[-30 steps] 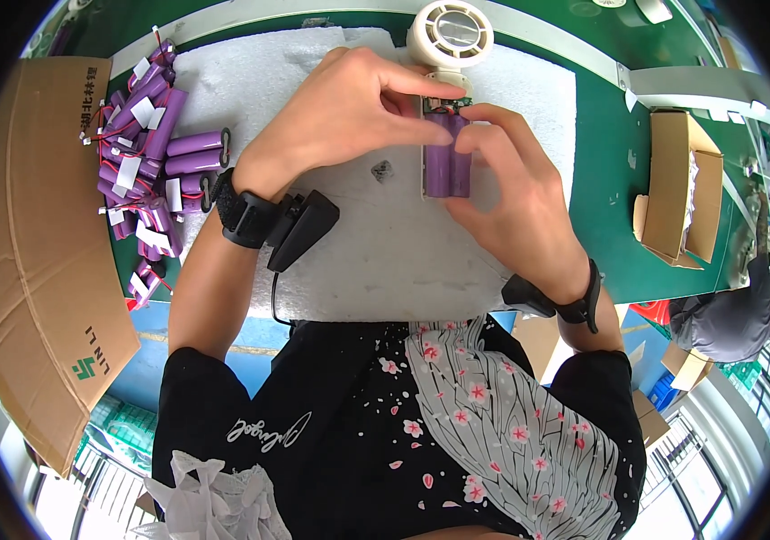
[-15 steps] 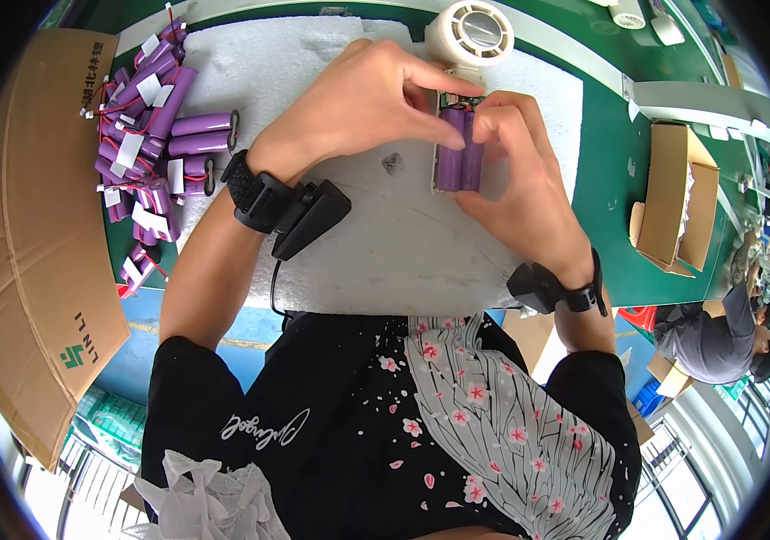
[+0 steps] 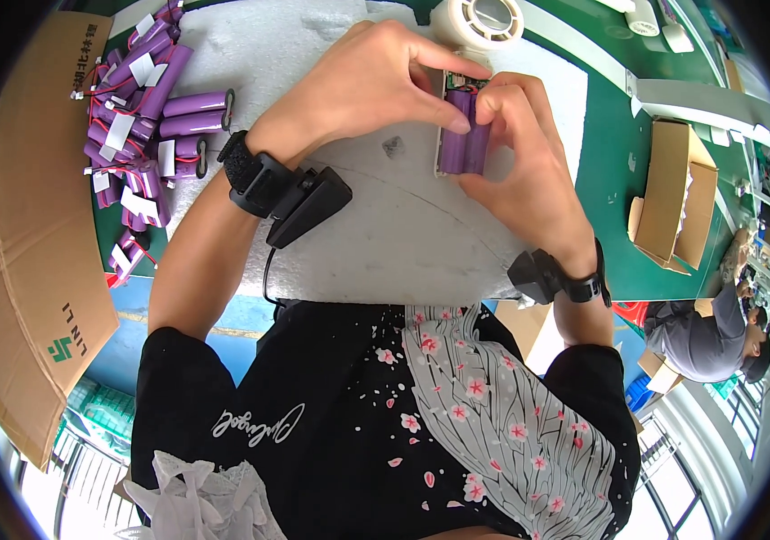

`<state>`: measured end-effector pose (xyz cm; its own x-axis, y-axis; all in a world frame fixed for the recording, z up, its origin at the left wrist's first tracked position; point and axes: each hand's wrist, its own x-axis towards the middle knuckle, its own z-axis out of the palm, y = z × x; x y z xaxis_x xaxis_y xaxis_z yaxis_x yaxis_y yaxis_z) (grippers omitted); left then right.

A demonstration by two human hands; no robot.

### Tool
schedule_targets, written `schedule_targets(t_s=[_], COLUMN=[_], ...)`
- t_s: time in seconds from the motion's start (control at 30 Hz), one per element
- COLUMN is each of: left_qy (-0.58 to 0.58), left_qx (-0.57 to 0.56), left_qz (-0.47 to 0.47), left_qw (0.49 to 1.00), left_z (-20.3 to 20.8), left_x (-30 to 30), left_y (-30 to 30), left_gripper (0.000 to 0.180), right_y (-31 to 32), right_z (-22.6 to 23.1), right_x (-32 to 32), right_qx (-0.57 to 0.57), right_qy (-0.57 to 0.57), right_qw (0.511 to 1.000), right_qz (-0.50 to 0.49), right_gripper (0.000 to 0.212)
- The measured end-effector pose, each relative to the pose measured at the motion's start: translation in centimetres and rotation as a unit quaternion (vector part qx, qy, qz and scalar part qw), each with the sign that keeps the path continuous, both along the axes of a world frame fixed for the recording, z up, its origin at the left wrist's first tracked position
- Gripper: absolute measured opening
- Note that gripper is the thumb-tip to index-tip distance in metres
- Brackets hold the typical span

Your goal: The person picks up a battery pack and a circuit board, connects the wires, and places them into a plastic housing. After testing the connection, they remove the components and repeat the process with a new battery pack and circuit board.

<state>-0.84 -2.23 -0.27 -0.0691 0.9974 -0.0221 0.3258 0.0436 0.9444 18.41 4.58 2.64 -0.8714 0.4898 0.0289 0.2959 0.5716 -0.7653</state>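
Note:
A white handheld fan (image 3: 486, 20) lies on the foam pad with its round head away from me and its handle open. Two purple battery cells (image 3: 462, 148) sit side by side in the handle, below a small green circuit board (image 3: 459, 81) with thin wires. My left hand (image 3: 371, 85) reaches over from the left. Its thumb presses on the cells and its index finger rests at the board end, so it is closed on the fan. My right hand (image 3: 533, 157) is curled around the handle's right side, its thumb by the lower end of the cells.
Purple battery packs with red wires and white tabs (image 3: 138, 117) are heaped left of the white foam pad (image 3: 358, 225). A large cardboard box (image 3: 34, 225) stands at far left. An open carton (image 3: 673, 198) is on the green table at right. Another person (image 3: 700, 337) sits beyond it.
The whole view has shifted slightly, so the scene sits a little higher in the picture. Both hands stay on the fan handle, with only small finger movement.

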Motion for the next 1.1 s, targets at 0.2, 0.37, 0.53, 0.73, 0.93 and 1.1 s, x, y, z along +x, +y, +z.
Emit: schedule_targets(t_s=[0.2, 0.37, 0.53, 0.73, 0.93, 1.1], left_qy=[-0.002, -0.007, -0.016, 0.003, 0.010, 0.025], left_qx=[0.004, -0.011, -0.013, -0.007, 0.020, 0.008], left_qz=[-0.022, -0.018, -0.012, 0.003, 0.016, 0.006], left_qw=[1.000, 1.000, 1.000, 1.000, 1.000, 1.000], left_z=[0.1, 0.6, 0.5, -0.1, -0.4, 0.3], left_x=[0.1, 0.2, 0.3, 0.1, 0.4, 1.0], left_y=[0.0, -0.3, 0.0, 0.1, 0.2, 0.0], left_gripper=[0.043, 0.043, 0.043, 0.043, 0.045, 0.046], right_y=[-0.3, -0.4, -0.1, 0.3, 0.7, 0.3], right_z=[0.2, 0.5, 0.4, 0.2, -1.0, -2.0], right_x=[0.2, 0.2, 0.0, 0.0, -0.2, -0.7], right_qx=[-0.004, -0.054, -0.058, -0.056, -0.027, -0.065], right_qy=[-0.012, -0.042, -0.063, -0.048, 0.021, 0.068], right_qw=[1.000, 0.996, 0.993, 0.996, 0.994, 0.978], right_qz=[-0.017, -0.064, -0.078, -0.057, -0.104, -0.184], right_gripper=[0.062, 0.070, 0.075, 0.073, 0.037, 0.015])
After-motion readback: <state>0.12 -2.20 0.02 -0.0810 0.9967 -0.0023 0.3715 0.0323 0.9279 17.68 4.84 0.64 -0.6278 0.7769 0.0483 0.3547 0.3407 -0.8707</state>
